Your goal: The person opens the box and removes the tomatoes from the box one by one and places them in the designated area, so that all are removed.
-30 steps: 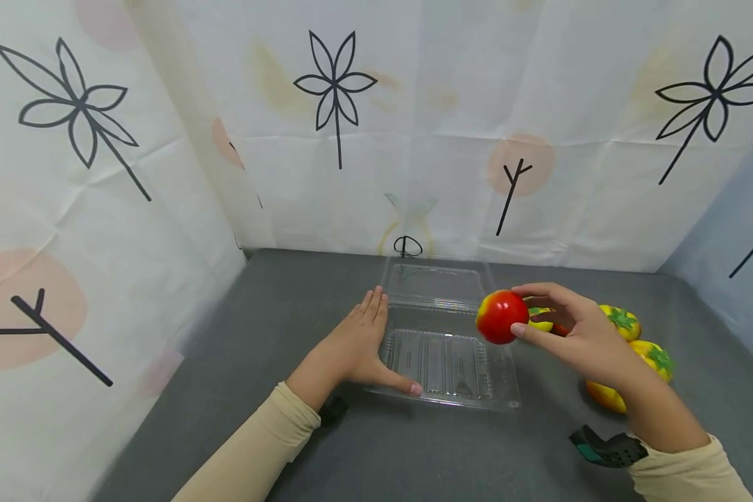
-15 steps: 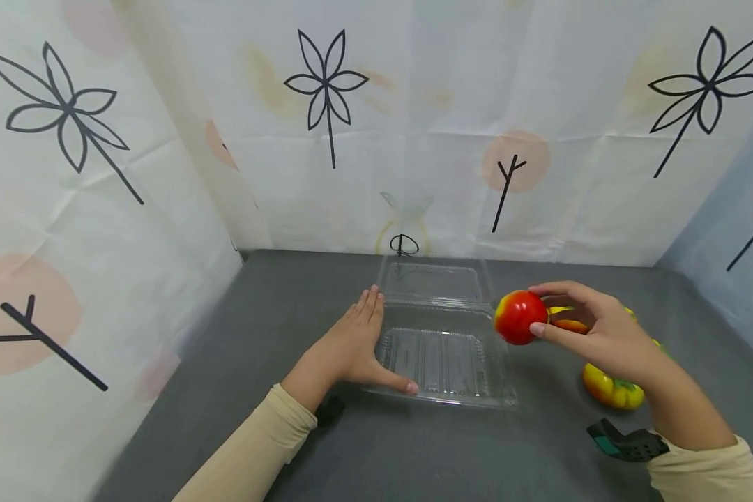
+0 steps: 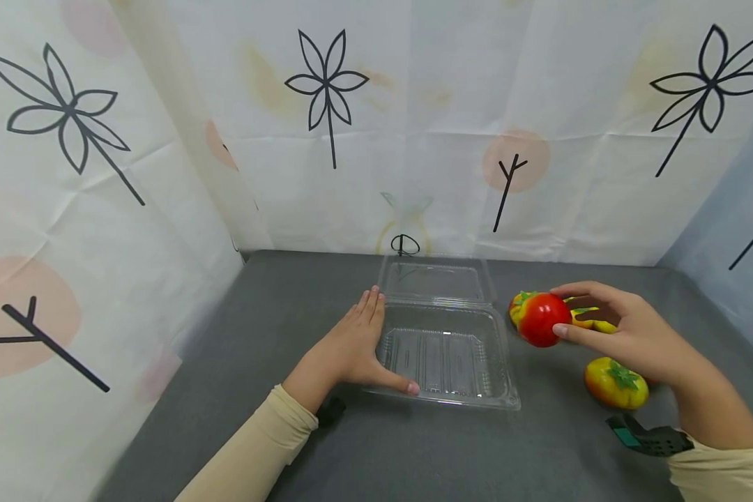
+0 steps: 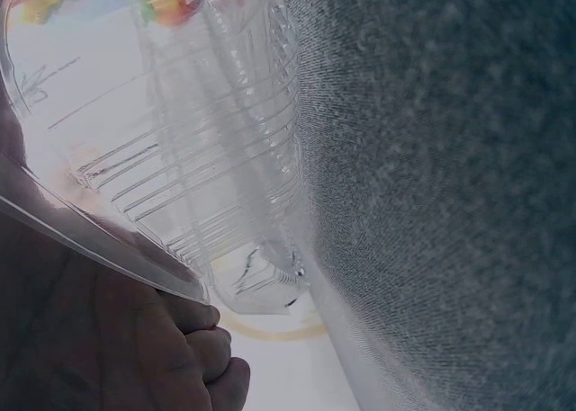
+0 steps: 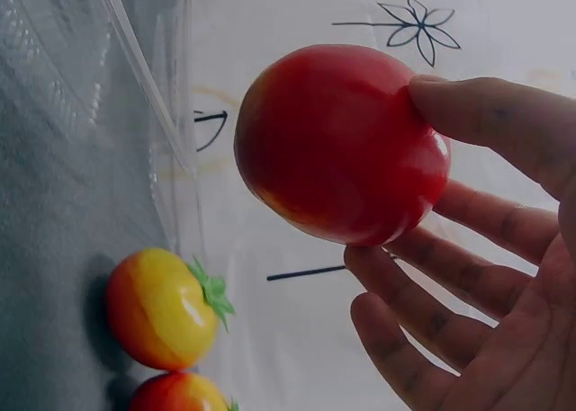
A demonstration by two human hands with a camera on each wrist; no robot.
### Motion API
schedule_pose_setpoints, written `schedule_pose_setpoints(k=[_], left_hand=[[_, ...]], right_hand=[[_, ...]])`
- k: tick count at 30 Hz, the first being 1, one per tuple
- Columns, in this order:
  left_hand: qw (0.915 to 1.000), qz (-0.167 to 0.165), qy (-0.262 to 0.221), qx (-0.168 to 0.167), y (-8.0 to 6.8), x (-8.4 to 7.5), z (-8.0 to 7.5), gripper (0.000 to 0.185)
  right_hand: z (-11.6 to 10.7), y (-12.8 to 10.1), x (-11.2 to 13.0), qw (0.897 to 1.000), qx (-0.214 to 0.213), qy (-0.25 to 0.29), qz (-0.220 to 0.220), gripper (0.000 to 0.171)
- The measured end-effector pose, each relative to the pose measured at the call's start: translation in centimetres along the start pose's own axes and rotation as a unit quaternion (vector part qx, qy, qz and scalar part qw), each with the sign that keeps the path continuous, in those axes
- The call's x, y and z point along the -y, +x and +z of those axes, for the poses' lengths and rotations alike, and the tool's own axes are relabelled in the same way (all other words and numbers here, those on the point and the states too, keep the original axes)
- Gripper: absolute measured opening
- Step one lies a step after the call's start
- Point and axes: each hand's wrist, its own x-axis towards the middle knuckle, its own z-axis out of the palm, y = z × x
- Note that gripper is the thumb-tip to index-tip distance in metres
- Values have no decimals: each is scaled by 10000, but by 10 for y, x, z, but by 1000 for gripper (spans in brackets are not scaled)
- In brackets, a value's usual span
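Observation:
My right hand (image 3: pixel 627 331) holds a glossy red tomato (image 3: pixel 541 324) with a yellow tinge, pinched between thumb and fingertips, right of the clear plastic clamshell container (image 3: pixel 510 380). The right wrist view shows the thumb pressing one side of the tomato (image 5: pixel 337 150) and fingers against the other. With fingers straight, my left hand (image 3: pixel 348 348) rests along the container's left side, thumb reaching over its front edge. In the left wrist view, the left hand (image 4: pixel 108 339) lies against the container's rim. The container stands open, its lid (image 3: pixel 436 282) folded back toward the wall.
One yellow-red tomato with a green calyx (image 3: pixel 616 383) lies under the right forearm. Another tomato (image 3: pixel 516 307) sits partly behind the held one, and more are partly hidden by the right hand. A patterned white cloth (image 3: pixel 439 139) hangs behind the grey table (image 3: pixel 301 300).
My right hand has moved right with the red tomato, from over the container's right edge to beside it, above the other tomatoes. The left hand stays on the container.

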Motion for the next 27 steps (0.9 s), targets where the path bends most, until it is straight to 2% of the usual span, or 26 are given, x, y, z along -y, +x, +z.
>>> schedule_pose_setpoints(k=[10, 27], left_hand=[[10000, -32, -55, 56, 0, 0, 0, 156], [10000, -28, -77, 17, 1, 1, 0, 157]], right_hand=[[-7, 0, -7, 9984, 473, -174, 264, 48], [-6, 1, -20, 9945, 982, -50, 356, 48]])
